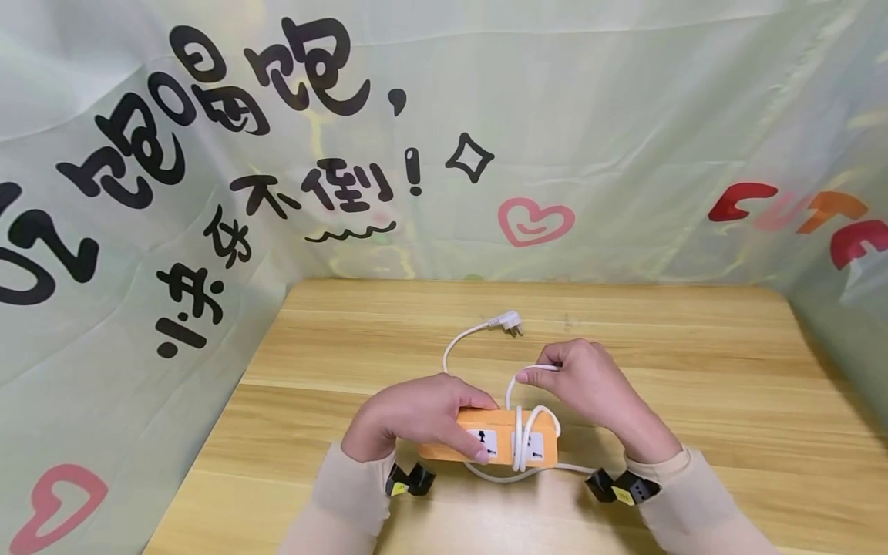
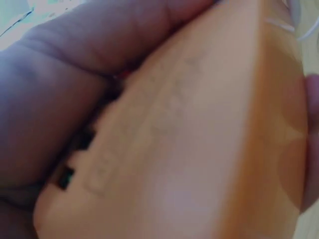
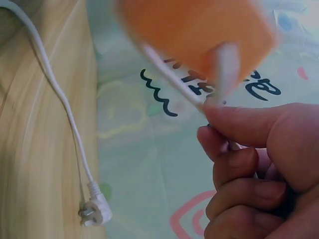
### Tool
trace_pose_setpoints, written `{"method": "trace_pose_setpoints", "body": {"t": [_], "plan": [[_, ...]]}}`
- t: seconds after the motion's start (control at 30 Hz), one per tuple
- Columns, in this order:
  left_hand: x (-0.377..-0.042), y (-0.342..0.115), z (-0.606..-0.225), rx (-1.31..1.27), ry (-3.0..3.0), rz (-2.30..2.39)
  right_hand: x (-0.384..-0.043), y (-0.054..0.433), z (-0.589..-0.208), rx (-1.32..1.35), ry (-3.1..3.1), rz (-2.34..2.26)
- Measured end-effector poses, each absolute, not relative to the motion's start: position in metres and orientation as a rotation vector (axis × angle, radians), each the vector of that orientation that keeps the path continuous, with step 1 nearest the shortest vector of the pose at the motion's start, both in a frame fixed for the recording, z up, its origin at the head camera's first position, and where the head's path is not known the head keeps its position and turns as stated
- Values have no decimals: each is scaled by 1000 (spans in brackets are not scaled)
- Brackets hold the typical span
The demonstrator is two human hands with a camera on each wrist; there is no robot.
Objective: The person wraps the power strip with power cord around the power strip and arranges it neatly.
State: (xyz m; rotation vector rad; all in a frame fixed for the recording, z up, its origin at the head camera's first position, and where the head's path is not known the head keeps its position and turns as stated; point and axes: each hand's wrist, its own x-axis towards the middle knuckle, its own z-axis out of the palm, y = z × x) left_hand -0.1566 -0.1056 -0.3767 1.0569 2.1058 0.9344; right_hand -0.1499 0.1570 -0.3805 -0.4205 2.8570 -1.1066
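Power strip [image 1: 505, 433], orange with white sockets, sits above the near middle of the worktop [image 1: 312, 362], held by the left grip [image 1: 419, 412], whose thumb lies across the top face beside a socket. The right grip [image 1: 590, 381] pinches a stretch of white cord [image 1: 519, 443] between thumb and forefinger, just beyond the strip's far edge. Turns of cord wrap the strip's right end, with a loose loop at the corner. The plug [image 1: 509, 321] lies farther back, well apart from both hands, and more cord trails along the near side. The step in hand looks like winding the cord round the strip, though unwinding could look much the same. If winding, the next move calls for the left to hold steady while the right carries the pinched length over and under, snug against the existing turns.
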Motion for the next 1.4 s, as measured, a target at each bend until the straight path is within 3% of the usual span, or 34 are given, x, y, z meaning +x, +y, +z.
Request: {"method": "trace_pose_setpoints", "body": {"t": [0.27, 0.67, 1.07, 1.4], "plan": [[-155, -100, -384, 949, 2287, 752, -136, 152, -371, -618, 2797, -1139], [-159, -102, -382, 692, 2485, 817, -120, 130, -372, -619, 3077, -1175], [-163, -113, -370, 385, 2611, 1133, -112, 128, -368, -821, 2934, -1285], [-160, -119, -364, 361, 2558, 1370, -113, 123, -373, -912, 2992, -1361]]}}
